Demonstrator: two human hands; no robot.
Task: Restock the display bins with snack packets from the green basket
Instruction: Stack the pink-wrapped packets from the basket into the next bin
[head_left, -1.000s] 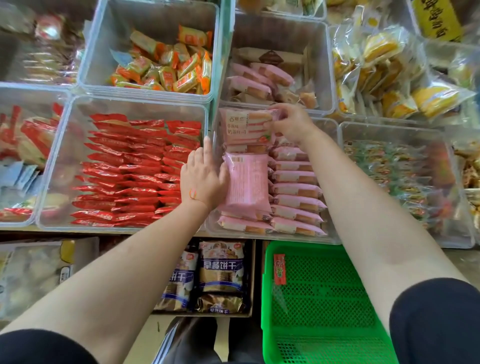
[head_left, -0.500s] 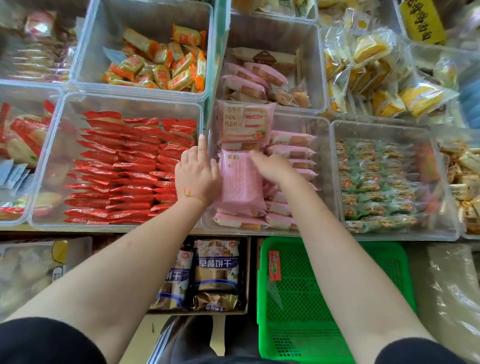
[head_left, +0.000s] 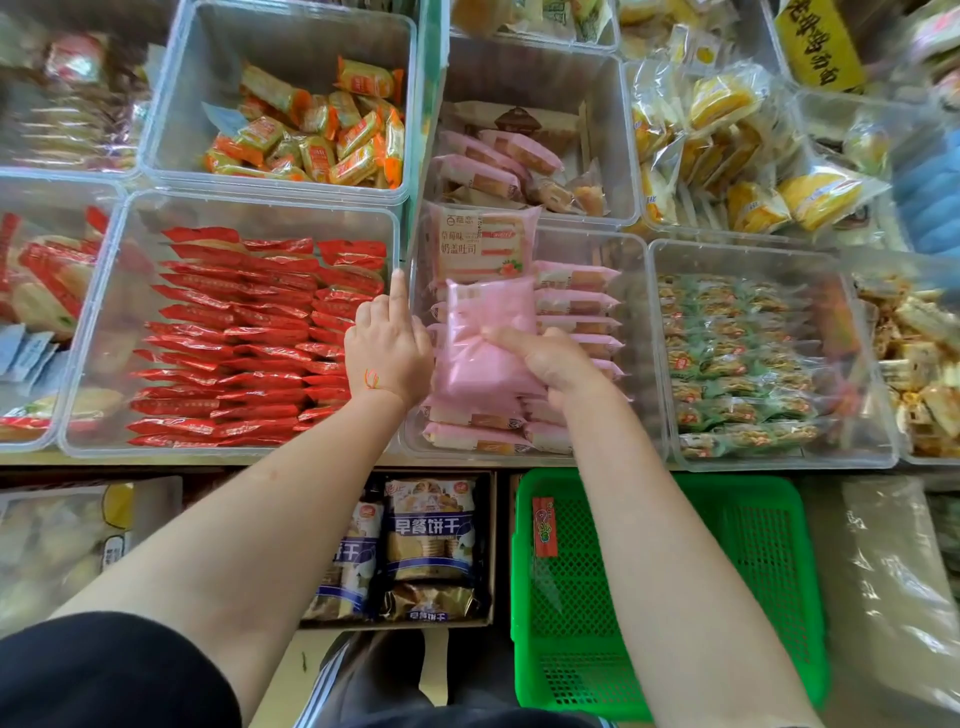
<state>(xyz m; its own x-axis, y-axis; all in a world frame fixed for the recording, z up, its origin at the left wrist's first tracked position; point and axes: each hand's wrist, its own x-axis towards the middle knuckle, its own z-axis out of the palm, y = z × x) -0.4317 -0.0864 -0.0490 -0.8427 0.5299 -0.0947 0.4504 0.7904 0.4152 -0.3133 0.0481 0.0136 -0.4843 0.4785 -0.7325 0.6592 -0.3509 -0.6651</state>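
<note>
Now right hand grips pink packet.

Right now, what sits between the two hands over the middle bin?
In the head view, a pink snack packet stands between them: the right hand grips its right edge, while the left hand is at its left side by the bin wall.

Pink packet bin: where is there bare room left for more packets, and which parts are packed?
In the pink packet bin, bare floor shows at the far right corner, beyond the right-hand row of pink packets. The near and left parts are packed, under the right hand gripping a packet. The bin behind has bare floor along its far wall.
</note>
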